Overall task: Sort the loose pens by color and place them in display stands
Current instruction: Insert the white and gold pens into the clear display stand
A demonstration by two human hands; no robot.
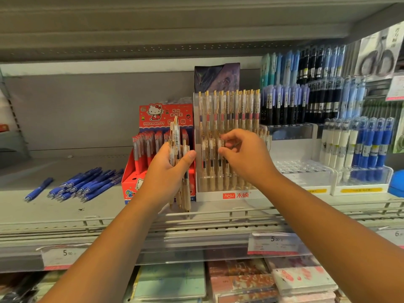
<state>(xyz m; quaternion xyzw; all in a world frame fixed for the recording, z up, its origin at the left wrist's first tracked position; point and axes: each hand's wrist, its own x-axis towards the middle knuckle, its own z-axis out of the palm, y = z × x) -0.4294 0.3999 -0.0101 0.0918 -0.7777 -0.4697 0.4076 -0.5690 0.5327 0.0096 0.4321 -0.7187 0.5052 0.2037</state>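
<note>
My left hand (169, 169) grips a bunch of clear pens with gold clips (177, 136), held upright in front of the red Hello Kitty box (166, 115). My right hand (242, 154) reaches into the clear tiered display stand (229, 193) and its thumb and fingers pinch the top of one clear gold-clip pen (219, 143) in the stand's front row. More of the same pens fill the stand's back row (229, 106). Loose blue pens (87, 182) lie in a heap on the shelf at the left, with one single blue pen (39, 189) apart from them.
White stands at the right hold white and blue pens (358, 145); one tier with holes (299, 167) holds none. Dark and blue pens hang behind (306, 95). A wire rail (218, 215) runs along the shelf front, with price tags below and notebooks on the lower shelf.
</note>
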